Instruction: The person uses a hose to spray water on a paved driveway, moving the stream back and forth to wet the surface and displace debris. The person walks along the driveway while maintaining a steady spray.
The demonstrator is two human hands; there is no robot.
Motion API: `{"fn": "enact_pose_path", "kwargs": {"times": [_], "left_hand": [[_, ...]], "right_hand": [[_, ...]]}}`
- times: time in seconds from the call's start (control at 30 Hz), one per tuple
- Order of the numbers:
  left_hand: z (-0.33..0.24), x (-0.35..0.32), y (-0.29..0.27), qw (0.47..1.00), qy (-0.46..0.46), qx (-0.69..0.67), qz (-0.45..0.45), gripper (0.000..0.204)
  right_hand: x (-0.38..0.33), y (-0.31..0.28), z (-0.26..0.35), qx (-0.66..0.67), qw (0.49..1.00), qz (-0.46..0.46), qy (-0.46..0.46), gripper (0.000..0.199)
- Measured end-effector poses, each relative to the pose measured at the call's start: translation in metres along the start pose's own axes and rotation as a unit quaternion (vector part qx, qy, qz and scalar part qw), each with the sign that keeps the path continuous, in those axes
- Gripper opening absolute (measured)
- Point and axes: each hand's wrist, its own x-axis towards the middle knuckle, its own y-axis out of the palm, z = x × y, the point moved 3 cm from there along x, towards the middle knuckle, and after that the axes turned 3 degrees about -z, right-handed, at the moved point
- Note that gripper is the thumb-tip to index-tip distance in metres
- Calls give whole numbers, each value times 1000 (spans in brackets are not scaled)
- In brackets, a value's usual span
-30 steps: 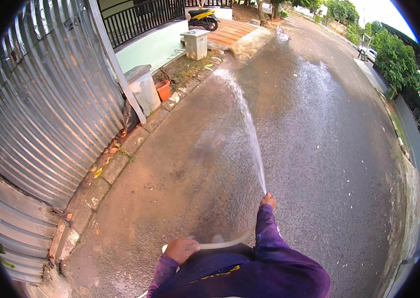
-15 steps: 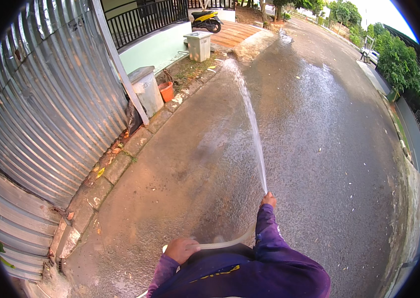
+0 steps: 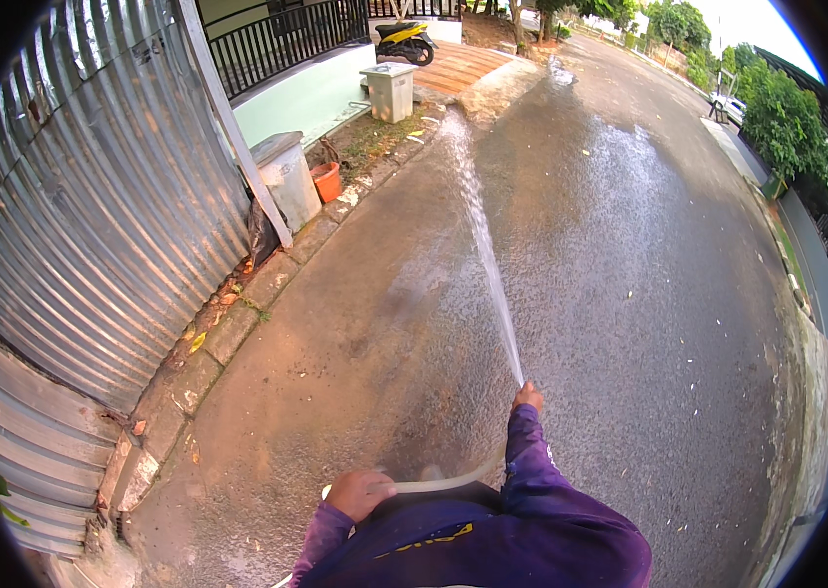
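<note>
A pale hose [image 3: 448, 482] runs across the front of my body. My left hand [image 3: 362, 493] is closed around it at the lower middle. With my arm stretched forward, my right hand [image 3: 529, 397] grips the hose's outlet end, which the fingers mostly cover. From there a white jet of water [image 3: 486, 245] shoots ahead and slightly left, reaching the road's left side near the kerb. Wet, dark asphalt [image 3: 610, 323] spreads around and beyond the jet, with brownish mud along its left part.
Corrugated metal sheeting [image 3: 100, 206] lines the left, above a stone kerb [image 3: 233, 331]. Farther along stand two pale bins [image 3: 289, 181] [image 3: 391, 93], an orange bucket [image 3: 327, 181] and a yellow-black motorbike [image 3: 405, 43]. A bush [image 3: 786, 122] and grey wall border the right.
The water jet has swung slightly left, and its far end looks broader. My right hand has shifted a very little; my left hand stays in place on the hose.
</note>
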Motion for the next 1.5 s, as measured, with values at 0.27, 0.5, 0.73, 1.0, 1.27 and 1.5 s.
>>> {"fn": "enact_pose_path", "kwargs": {"times": [0.27, 0.5, 0.73, 1.0, 1.27, 1.5], "left_hand": [[1, 1, 1, 1000, 10, -7, -5, 36], [-4, 4, -1, 1000, 11, 7, -11, 34], [2, 5, 0, 1000, 6, 1, -12, 34], [0, 8, -1, 1000, 6, 3, -8, 36], [-4, 11, -1, 999, 36, -4, -15, 31], [-2, 11, -2, 1000, 19, -8, -15, 31]], "right_hand": [[9, 9, 15, 37, 999, 3, 27, 46], [15, 11, 24, 60, 998, 22, 13, 49], [12, 17, 16, 19, 995, -45, -84, 46], [29, 38, -3, 78, 997, -9, 25, 42], [32, 25, 6, 62, 998, -27, 9, 45], [14, 6, 35, 28, 999, -1, -20, 48]]}}
